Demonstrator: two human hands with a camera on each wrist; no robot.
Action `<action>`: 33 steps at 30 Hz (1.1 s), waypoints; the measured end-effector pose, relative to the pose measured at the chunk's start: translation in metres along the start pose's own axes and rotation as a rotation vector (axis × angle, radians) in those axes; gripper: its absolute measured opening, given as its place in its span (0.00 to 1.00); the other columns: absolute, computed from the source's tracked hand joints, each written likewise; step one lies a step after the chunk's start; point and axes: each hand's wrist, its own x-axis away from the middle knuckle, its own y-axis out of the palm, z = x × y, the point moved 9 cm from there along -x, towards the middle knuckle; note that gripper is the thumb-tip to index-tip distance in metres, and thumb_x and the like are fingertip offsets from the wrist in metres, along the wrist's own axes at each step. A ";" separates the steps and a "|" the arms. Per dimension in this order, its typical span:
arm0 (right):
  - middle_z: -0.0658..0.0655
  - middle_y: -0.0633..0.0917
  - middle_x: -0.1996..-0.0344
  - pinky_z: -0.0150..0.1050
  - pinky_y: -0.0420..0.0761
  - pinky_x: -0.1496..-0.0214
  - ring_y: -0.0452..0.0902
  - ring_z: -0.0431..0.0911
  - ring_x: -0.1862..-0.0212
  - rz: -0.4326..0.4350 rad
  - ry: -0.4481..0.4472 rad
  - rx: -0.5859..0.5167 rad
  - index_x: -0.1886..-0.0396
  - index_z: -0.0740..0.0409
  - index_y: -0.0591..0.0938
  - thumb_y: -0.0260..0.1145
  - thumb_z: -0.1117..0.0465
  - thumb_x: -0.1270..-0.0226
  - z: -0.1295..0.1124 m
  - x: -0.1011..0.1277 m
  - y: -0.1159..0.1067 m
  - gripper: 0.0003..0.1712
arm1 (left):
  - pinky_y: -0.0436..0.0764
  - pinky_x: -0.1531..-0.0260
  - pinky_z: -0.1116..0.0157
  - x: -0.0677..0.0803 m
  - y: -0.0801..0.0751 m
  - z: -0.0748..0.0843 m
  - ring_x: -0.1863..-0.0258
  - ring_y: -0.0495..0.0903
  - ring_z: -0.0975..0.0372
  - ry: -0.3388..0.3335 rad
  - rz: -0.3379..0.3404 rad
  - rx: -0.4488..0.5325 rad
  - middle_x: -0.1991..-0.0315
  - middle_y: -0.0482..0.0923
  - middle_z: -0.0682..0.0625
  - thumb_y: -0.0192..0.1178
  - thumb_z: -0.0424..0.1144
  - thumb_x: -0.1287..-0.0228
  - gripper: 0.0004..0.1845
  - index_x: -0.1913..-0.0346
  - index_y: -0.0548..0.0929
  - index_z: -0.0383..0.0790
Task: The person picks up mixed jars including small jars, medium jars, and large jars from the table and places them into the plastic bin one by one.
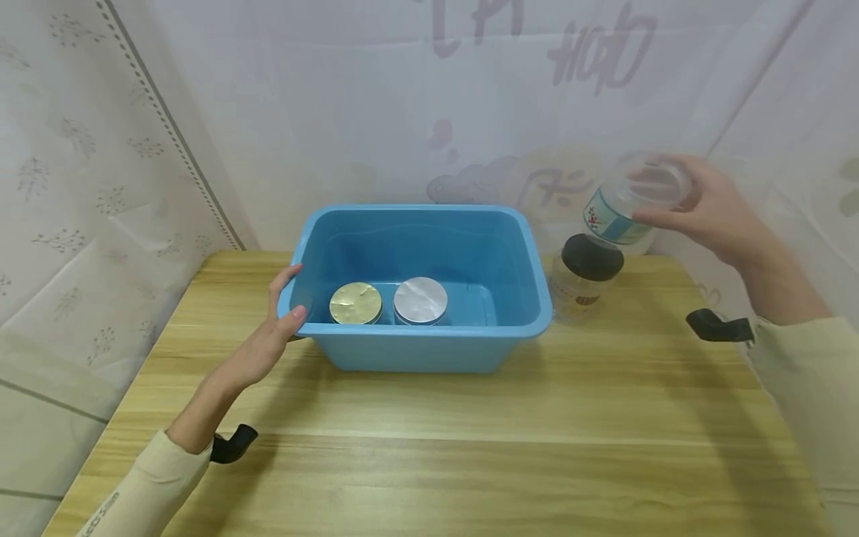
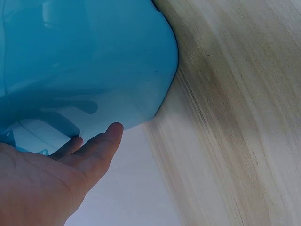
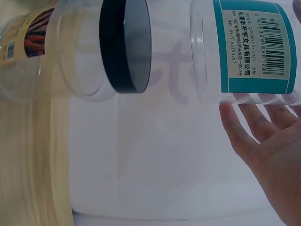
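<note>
A blue plastic tub (image 1: 429, 350) stands on the wooden table. At its left front corner my left hand (image 1: 275, 321) holds the rim, thumb on top. In the left wrist view the fingers (image 2: 101, 146) lie along the tub's outer wall (image 2: 108, 56). My right hand (image 1: 698, 201) grips a clear plastic jar (image 1: 631, 198) with a teal label, raised at the right. Below it a clear jar with a black lid (image 1: 592, 257) stands beside the tub. The right wrist view shows a gap between the held jar (image 3: 256, 47) and the black lid (image 3: 124, 44).
Inside the tub are a gold-topped round container (image 1: 356, 303) and a silver-topped one (image 1: 420, 300), side by side at the left and middle. The wooden table (image 1: 429, 447) extends in front. A pale printed curtain (image 1: 376, 97) hangs behind and at both sides.
</note>
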 end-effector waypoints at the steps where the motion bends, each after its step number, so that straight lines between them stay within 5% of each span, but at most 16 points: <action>1: 0.52 0.77 0.37 0.25 0.76 0.53 0.75 0.44 0.45 -0.001 0.002 0.000 0.24 0.52 0.68 0.72 0.77 0.39 -0.001 -0.001 0.001 0.45 | 0.60 0.44 0.27 0.000 0.000 0.000 0.28 0.48 0.32 0.001 0.000 -0.001 0.23 0.28 0.38 0.37 0.49 0.21 0.34 0.21 0.33 0.59; 20: 0.63 0.74 0.33 0.28 0.77 0.49 0.74 0.50 0.38 -0.053 -0.029 -0.041 0.24 0.53 0.67 0.71 0.79 0.40 -0.019 -0.013 0.023 0.45 | 0.60 0.43 0.28 0.001 -0.001 -0.001 0.28 0.48 0.34 -0.008 -0.006 -0.005 0.23 0.28 0.39 0.37 0.49 0.20 0.34 0.21 0.33 0.62; 33: 0.58 0.75 0.35 0.27 0.77 0.50 0.74 0.47 0.40 -0.064 -0.014 -0.041 0.25 0.54 0.67 0.71 0.78 0.39 -0.024 -0.019 0.023 0.44 | 0.60 0.44 0.29 0.001 -0.001 -0.001 0.29 0.48 0.34 0.009 -0.006 0.002 0.23 0.28 0.39 0.37 0.48 0.20 0.34 0.21 0.33 0.61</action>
